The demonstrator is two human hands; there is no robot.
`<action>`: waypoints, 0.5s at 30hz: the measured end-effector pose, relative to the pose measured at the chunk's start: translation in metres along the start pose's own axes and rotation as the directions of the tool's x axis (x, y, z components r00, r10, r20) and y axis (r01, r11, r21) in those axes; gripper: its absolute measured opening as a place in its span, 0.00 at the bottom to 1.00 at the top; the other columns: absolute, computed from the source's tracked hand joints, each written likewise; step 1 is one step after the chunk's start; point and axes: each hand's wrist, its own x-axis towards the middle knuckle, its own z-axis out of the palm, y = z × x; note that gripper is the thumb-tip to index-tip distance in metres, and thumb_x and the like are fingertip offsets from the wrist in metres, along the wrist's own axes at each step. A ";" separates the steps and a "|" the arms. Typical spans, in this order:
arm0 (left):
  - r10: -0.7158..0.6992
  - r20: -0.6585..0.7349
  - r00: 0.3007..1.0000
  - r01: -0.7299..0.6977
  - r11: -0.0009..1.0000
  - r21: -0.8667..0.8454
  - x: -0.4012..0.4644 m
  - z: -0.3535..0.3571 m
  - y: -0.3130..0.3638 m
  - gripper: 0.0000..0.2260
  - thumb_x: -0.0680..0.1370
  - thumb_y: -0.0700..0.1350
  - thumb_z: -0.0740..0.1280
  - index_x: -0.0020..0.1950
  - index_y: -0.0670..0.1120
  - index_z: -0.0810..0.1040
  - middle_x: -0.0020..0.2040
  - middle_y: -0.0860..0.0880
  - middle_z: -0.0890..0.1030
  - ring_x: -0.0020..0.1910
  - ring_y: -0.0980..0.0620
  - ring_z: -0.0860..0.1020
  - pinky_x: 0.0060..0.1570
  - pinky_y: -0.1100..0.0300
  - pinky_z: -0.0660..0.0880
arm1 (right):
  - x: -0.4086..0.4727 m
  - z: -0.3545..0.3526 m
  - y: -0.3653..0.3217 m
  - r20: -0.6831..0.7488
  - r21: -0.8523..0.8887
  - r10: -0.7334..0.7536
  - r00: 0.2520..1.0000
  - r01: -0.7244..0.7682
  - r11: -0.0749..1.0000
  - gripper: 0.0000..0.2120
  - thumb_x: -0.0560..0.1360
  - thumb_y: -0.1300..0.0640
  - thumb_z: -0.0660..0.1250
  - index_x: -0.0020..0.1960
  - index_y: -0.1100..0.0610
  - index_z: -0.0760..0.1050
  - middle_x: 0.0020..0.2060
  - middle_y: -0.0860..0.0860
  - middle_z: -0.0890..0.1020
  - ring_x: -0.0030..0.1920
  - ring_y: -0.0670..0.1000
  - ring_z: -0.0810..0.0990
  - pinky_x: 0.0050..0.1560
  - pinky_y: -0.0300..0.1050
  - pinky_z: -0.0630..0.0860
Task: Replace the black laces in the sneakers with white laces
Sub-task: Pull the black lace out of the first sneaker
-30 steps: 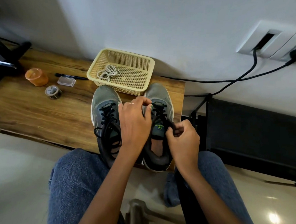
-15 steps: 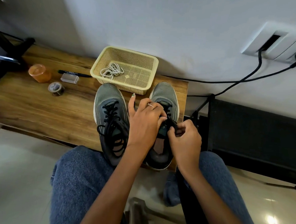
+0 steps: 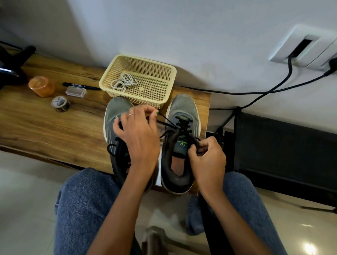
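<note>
Two grey sneakers stand side by side at the right end of the wooden table [image 3: 35, 123]. The right sneaker [image 3: 183, 112] has its black lace [image 3: 169, 124] loosened. My left hand [image 3: 137, 133] hovers over the left sneaker [image 3: 117, 108] and pinches one end of that black lace, stretched out to the left. My right hand [image 3: 207, 159] pinches the lace's other part at the right sneaker's tongue. The left sneaker's laces are partly hidden under my left hand. White laces [image 3: 123, 83] lie coiled in the yellow basket [image 3: 166, 91] behind the shoes.
On the table's left part sit an orange cup [image 3: 41, 86], a tape roll [image 3: 60, 103], a small clear box [image 3: 76, 91] and a black pen [image 3: 81, 86]. Black cables [image 3: 264, 91] run from wall sockets. A dark stand [image 3: 290, 154] is at the right. My knees are below.
My left hand has moved from the right sneaker's tongue up and to the left, drawing a black lace end out of the eyelets. My right hand has stayed at the tongue.
</note>
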 end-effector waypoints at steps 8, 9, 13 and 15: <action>0.393 0.293 0.872 -0.400 0.916 -0.037 -0.008 0.008 0.004 0.12 0.71 0.53 0.72 0.54 0.57 0.81 0.62 0.58 0.76 0.67 0.50 0.66 0.67 0.50 0.53 | -0.001 -0.002 -0.003 0.015 -0.017 -0.023 1.000 0.023 1.000 0.05 0.72 0.58 0.69 0.43 0.56 0.72 0.36 0.49 0.78 0.37 0.48 0.76 0.35 0.45 0.73; 0.409 0.331 0.851 -0.425 0.905 -0.026 -0.010 0.010 0.003 0.11 0.71 0.52 0.73 0.53 0.58 0.82 0.63 0.58 0.76 0.67 0.50 0.66 0.68 0.48 0.53 | -0.002 -0.002 -0.003 0.014 -0.016 -0.028 1.000 0.028 0.999 0.06 0.72 0.58 0.69 0.42 0.56 0.72 0.36 0.49 0.78 0.37 0.48 0.76 0.35 0.44 0.72; 0.448 0.347 0.824 -0.477 0.879 -0.005 -0.014 0.016 0.003 0.07 0.69 0.49 0.75 0.45 0.56 0.84 0.58 0.57 0.80 0.66 0.50 0.66 0.67 0.46 0.50 | -0.002 -0.003 -0.003 0.020 -0.023 -0.025 0.999 0.026 0.999 0.05 0.72 0.58 0.69 0.43 0.56 0.72 0.36 0.49 0.78 0.37 0.48 0.76 0.35 0.44 0.72; 0.450 0.302 0.841 -0.476 0.879 0.018 -0.014 0.017 0.003 0.04 0.69 0.49 0.75 0.42 0.55 0.84 0.54 0.57 0.81 0.64 0.51 0.66 0.67 0.45 0.51 | -0.002 -0.003 -0.003 0.020 -0.028 -0.033 0.999 0.033 0.999 0.05 0.72 0.58 0.68 0.43 0.56 0.72 0.37 0.49 0.78 0.37 0.48 0.76 0.35 0.43 0.72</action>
